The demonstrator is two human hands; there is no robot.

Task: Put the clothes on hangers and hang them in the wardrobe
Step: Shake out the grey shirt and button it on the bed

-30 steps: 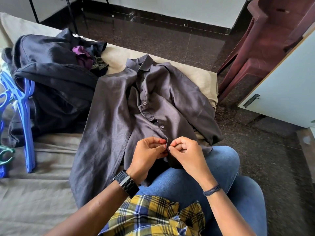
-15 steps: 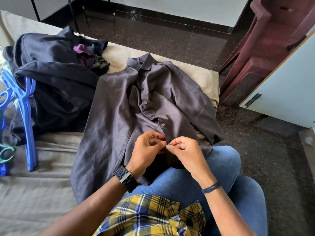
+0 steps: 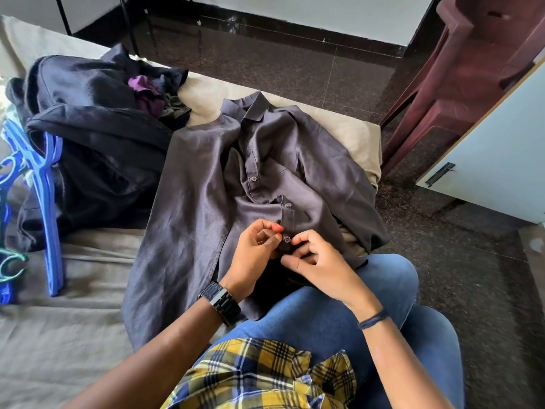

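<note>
The left hand (image 3: 253, 255) and right hand (image 3: 321, 261) pinch a button (image 3: 286, 239) on the grey shirt (image 3: 206, 202), which lies across the person's lap and the bed (image 3: 59, 335), not yet on a hanger. At nine o'clock lie blue hangers (image 3: 44, 202); at ten, a pile of dark clothes (image 3: 94, 137) waits. The wardrobe door (image 3: 501, 160) stands at two o'clock, with open floor (image 3: 295, 63) beyond the bed's edge.

No readable text, label, brand, number or sign anywhere in view.
</note>
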